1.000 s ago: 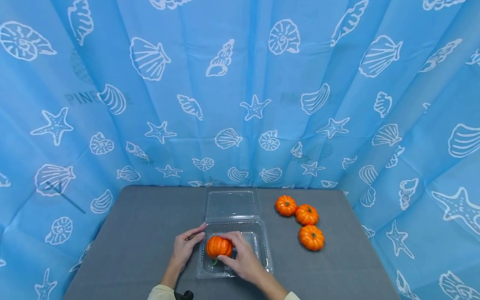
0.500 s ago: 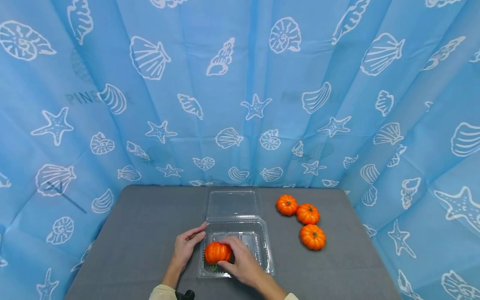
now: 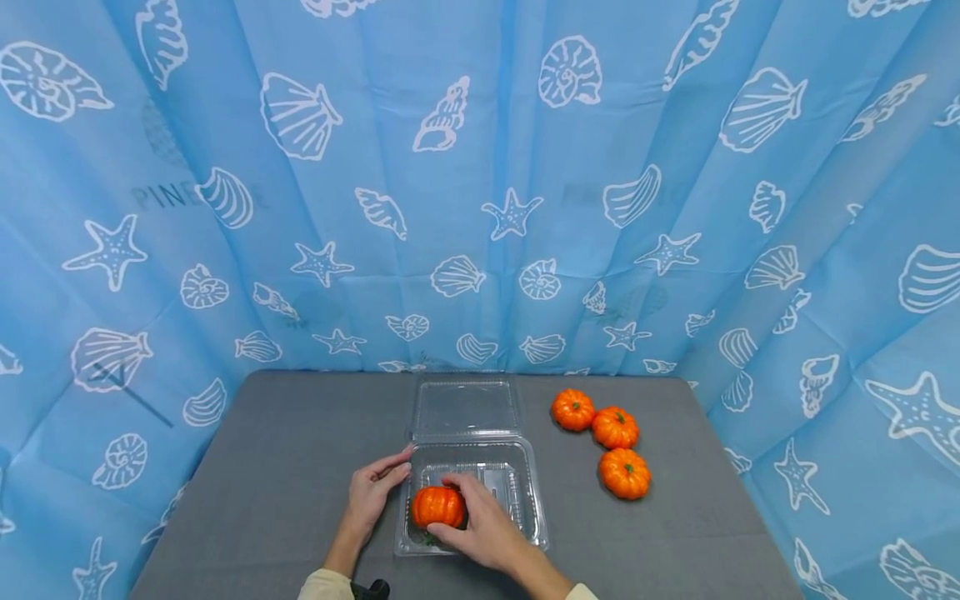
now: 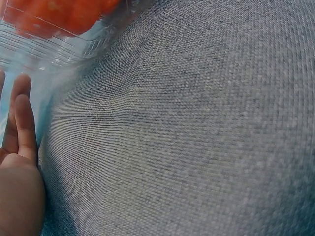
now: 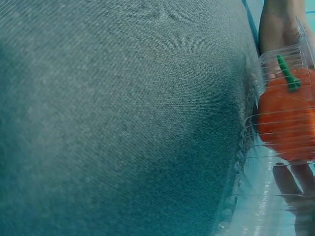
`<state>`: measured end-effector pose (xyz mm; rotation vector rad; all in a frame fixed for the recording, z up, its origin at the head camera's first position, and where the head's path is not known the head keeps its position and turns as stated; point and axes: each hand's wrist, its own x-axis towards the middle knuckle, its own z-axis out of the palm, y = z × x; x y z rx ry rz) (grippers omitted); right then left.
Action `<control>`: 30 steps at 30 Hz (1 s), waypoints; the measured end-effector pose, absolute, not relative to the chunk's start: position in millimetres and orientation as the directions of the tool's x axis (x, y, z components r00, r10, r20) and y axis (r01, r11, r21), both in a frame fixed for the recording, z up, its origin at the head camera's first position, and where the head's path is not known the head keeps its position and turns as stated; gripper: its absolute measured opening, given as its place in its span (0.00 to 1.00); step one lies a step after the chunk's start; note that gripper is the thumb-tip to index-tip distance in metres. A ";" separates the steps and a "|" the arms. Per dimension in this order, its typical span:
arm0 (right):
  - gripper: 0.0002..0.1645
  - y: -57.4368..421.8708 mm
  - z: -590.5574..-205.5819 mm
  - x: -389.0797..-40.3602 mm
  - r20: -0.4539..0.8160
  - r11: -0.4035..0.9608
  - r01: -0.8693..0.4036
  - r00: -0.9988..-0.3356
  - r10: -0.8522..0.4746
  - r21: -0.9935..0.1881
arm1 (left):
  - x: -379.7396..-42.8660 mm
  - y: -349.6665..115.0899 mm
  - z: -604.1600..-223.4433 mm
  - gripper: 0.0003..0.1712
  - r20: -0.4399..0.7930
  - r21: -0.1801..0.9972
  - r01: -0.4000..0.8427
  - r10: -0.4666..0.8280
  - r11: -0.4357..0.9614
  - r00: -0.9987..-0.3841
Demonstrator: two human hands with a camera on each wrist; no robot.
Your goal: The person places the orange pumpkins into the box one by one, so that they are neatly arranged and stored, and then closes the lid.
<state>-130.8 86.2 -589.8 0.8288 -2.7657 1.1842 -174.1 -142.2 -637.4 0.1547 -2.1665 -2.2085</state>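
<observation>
My right hand [image 3: 487, 527] grips a small orange toy pumpkin [image 3: 437, 507] between thumb and fingers, inside the near left part of a clear plastic clamshell container [image 3: 534, 500]. The pumpkin lies on its side, its green stem toward me and mostly hidden by the thumb in the head view. Through the container's wall, the right wrist view shows the green stem [image 5: 290, 73] plainly. My left hand [image 3: 369, 493] lies at the container's left rim, with fairly straight fingers [image 4: 22, 118] touching or nearly touching it. The container's lid [image 3: 465, 408] is folded back flat, away from me.
Three more orange pumpkins stand to the right of the container: a far one [image 3: 572, 410], a middle one [image 3: 615, 427] and a near one [image 3: 625, 474]. Grey cloth covers the table [image 3: 300, 433]. A blue shell-patterned curtain [image 3: 465, 208] hangs behind and at both sides.
My right hand has brought the pumpkin slightly nearer to me within the container, and its thumb now covers more of the stem. The left hand stays at the rim.
</observation>
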 end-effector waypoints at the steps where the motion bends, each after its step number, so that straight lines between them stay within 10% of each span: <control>1: 0.38 86.3 -589.5 -131.3 0.216 0.572 -0.476 -0.860 -0.463 -0.668 | -174.5 -142.1 -637.0 0.17 -0.039 0.999 -0.037 -0.098 -0.023 -0.994; 30: 0.40 96.6 -563.5 -137.4 0.338 0.778 -0.561 -0.817 -0.467 -0.281 | -176.1 -141.3 -639.6 0.19 -0.032 0.999 -0.030 -0.114 -0.027 -0.993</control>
